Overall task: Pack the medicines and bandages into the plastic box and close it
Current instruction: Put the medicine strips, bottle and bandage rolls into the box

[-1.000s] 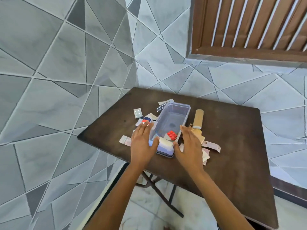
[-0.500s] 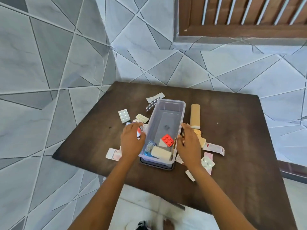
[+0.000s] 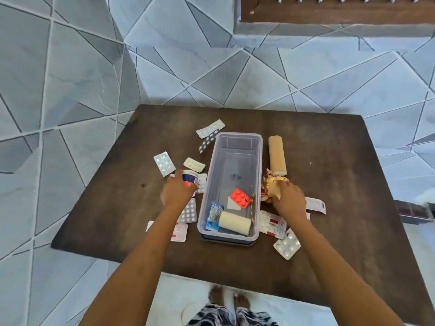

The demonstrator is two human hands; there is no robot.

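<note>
On the dark wooden table (image 3: 329, 208), near its middle and slightly toward the near edge, stands the clear plastic box (image 3: 231, 187), open-topped, its long axis running from the near edge toward the far edge. It appears to sit on a dark lid (image 3: 227, 242), visible only as a strip beneath the near end.

Head view, contents of the box: a cream bandage roll (image 3: 234, 222) lies across the near end; a blue sachet (image 3: 214, 216) lies touching it on the left; a red blister pack (image 3: 240, 198) lies just beyond them, toward the right wall. The far half of the box is bare.

Head view, left of the box: the left hand (image 3: 177, 192) is curled around a small white, blue and red medicine tub (image 3: 189, 180), fingers wrapped on its side. Around it lie several silver blister strips: one (image 3: 164, 164) toward the left edge, a pale one (image 3: 194, 164) nearer the box, two (image 3: 209, 131) off the box's far-left corner, and one (image 3: 188, 214) beside the forearm. A printed strip (image 3: 180, 232) lies nearer the near edge.

Head view, right of the box: the right hand (image 3: 288, 200) is closed on a crumpled gold foil pack (image 3: 270, 184), just beside the box's right wall. A tan bandage roll (image 3: 277, 155) lies parallel to that wall, beyond the hand. A printed red-and-white packet (image 3: 273, 224), a label strip (image 3: 316, 205) and a silver blister pack (image 3: 287, 244) lie toward the near edge.
</note>
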